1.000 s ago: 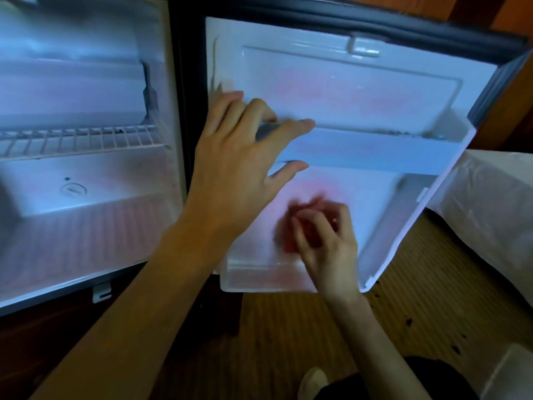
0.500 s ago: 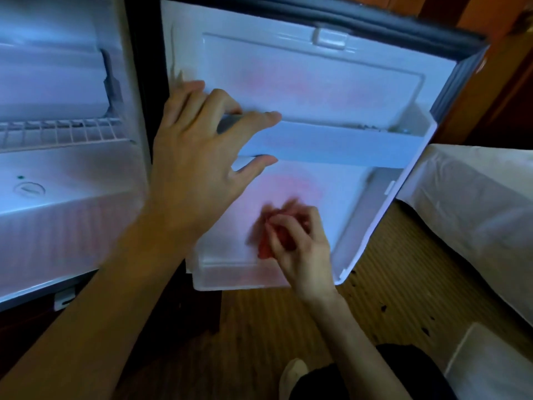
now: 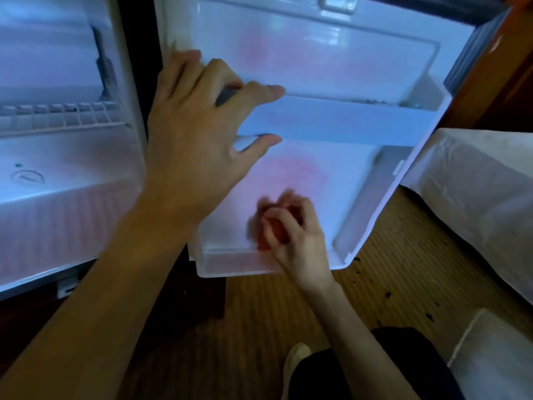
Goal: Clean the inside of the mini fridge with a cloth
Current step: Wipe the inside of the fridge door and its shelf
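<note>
The mini fridge stands open, its white cavity (image 3: 57, 174) at the left and its door's inner panel (image 3: 331, 62) facing me. My left hand (image 3: 199, 131) holds the left end of the door's shelf rail (image 3: 340, 122), fingers over its top and thumb below. Lower down, my right hand (image 3: 291, 229) grips a bunched red cloth (image 3: 274, 235) and presses it on the lower door panel just above the bottom door bin (image 3: 239, 262). The hand and the cloth are blurred.
A wire shelf (image 3: 57, 114) crosses the fridge cavity. White bedding (image 3: 478, 197) lies close to the door's right edge. The floor (image 3: 259, 327) is brown wood with dark specks. My knee (image 3: 375, 368) and a foot (image 3: 295, 355) show at the bottom.
My right hand has kept rubbing the red cloth over the lower door panel, shifting slightly. My left hand stays on the shelf rail. The camera has swung so the door sits further left.
</note>
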